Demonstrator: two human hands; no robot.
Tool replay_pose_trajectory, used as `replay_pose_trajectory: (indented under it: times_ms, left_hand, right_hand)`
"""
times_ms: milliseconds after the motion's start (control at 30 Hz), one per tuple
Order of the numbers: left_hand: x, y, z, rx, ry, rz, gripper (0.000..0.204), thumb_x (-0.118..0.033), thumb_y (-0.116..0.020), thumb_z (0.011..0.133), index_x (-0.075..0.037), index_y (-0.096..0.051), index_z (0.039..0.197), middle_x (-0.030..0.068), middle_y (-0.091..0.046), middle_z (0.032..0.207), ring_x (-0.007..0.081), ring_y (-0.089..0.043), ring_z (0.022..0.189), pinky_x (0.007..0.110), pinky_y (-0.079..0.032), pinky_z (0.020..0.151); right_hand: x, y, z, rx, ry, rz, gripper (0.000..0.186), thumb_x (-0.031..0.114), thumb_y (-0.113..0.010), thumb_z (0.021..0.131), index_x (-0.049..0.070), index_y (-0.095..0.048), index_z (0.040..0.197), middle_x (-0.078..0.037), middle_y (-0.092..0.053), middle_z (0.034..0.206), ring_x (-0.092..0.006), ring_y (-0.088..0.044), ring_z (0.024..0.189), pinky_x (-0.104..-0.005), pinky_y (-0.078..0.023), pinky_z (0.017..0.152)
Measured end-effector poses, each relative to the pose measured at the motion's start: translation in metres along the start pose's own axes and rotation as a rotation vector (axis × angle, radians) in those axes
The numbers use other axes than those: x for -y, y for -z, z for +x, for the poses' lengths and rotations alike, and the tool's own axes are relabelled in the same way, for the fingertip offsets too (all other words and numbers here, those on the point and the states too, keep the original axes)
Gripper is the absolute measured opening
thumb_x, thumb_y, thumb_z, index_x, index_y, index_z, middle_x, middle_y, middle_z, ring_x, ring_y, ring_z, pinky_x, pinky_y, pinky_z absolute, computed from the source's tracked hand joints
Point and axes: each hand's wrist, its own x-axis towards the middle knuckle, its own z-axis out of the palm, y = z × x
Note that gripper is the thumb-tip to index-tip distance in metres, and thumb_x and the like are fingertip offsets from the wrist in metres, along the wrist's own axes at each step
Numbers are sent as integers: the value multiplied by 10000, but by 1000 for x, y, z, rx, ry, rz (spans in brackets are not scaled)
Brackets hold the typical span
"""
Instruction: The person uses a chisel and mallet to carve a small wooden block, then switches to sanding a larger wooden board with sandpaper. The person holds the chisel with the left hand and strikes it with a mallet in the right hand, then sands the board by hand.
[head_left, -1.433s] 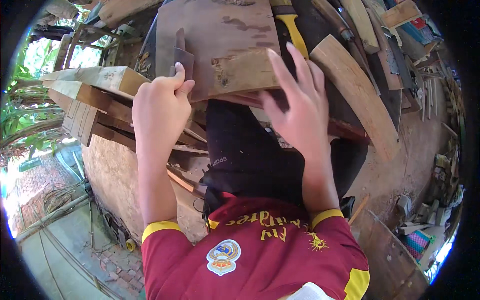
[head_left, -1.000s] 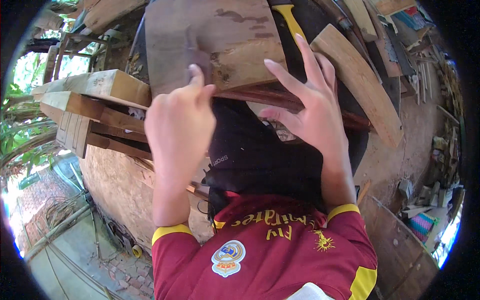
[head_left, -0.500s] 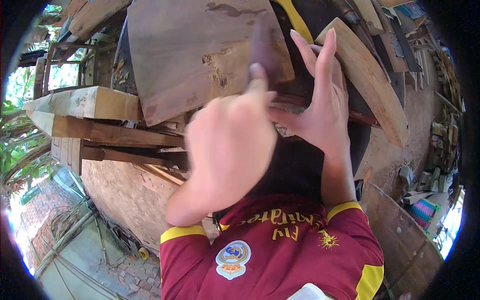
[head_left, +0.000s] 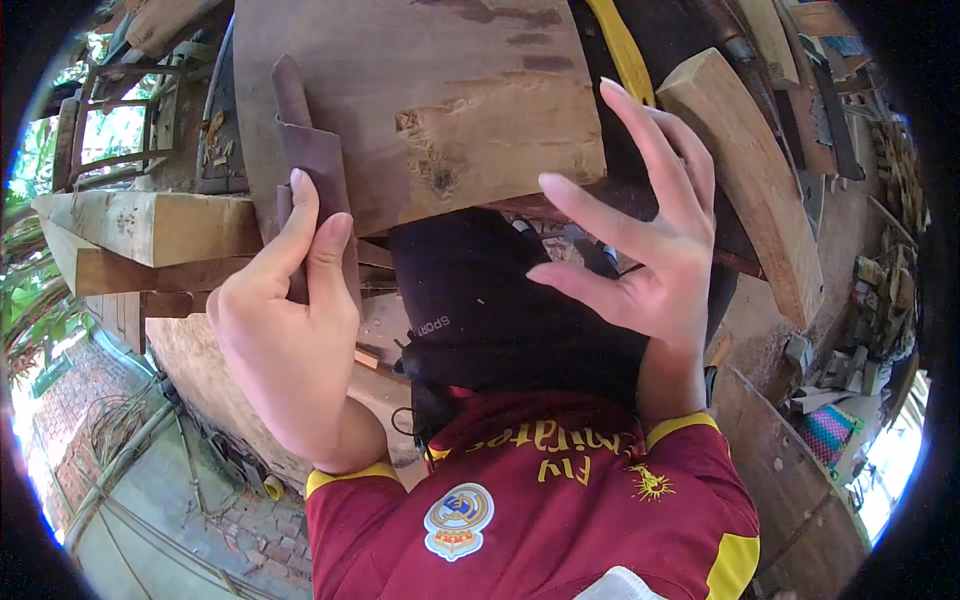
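My left fingers [head_left: 302, 203] pinch a brown wrap [head_left: 313, 152] around a thin stick [head_left: 290, 92], over the wooden board's [head_left: 400, 75] left side | pale patch [head_left: 510, 135] and dark marks [head_left: 547, 62] both show; I can't tell what's left | my right fingers [head_left: 610, 220] spread wide, empty

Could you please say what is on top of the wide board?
A brown strip around a thin stick, in the left hand; the part of the board beneath is hidden.
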Motion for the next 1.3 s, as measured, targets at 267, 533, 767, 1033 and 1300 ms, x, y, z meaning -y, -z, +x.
replay_pose_trajectory:
  times_ms: [267, 533, 767, 1033, 1300]
  left_hand:
    - [-39, -16, -2, 84, -187, 26, 310, -161, -734, 878, -88, -707, 1179, 238, -557, 647, 60, -431, 550, 299, -437, 536]
    - [-77, -51, 1, 302, -370, -431, 309, -64, -601, 932, 28, -641, 1224, 278, -591, 742, 343, -660, 613, 357, -475, 554]
    - [-42, -17, 7, 507, -158, -785, 473, -141, -610, 987, -50, -503, 1438, 24, -730, 874, 37, -563, 609, 169, -442, 551]
    - [-13, -66, 48, -238, -564, -39, 448, -393, -691, 895, -87, -696, 1223, 174, -647, 1259, 348, -576, 1190, 504, -385, 1048]
    - [-16, -73, 48, -184, -472, 39, 386, -404, -592, 953, -138, -715, 1204, 139, -597, 1359, 339, -507, 1318, 578, -292, 1132]
  right_hand:
    - [5, -7, -4, -157, -191, 212, 883, 329, -828, 723, -9, -451, 1447, -239, -515, 1434, -349, -532, 1269, -384, -445, 896]
    - [7, 1, 1, 1, -75, 55, 856, 227, -801, 638, 39, -506, 1420, -156, -523, 1444, -388, -538, 1211, -437, -417, 1054]
    - [5, -13, -3, -131, -78, -71, 604, 311, -796, 721, 67, -662, 1257, -116, -575, 1389, -337, -572, 1153, -417, -476, 973]
    - [28, -6, -11, -65, -93, -185, 510, 226, -723, 812, 5, -639, 1264, -149, -567, 1383, -317, -538, 1240, -401, -452, 957]
    - [31, -12, 13, -2, -189, -180, 418, 124, -652, 866, -47, -625, 1248, -143, -541, 1419, -338, -512, 1304, -415, -421, 991]
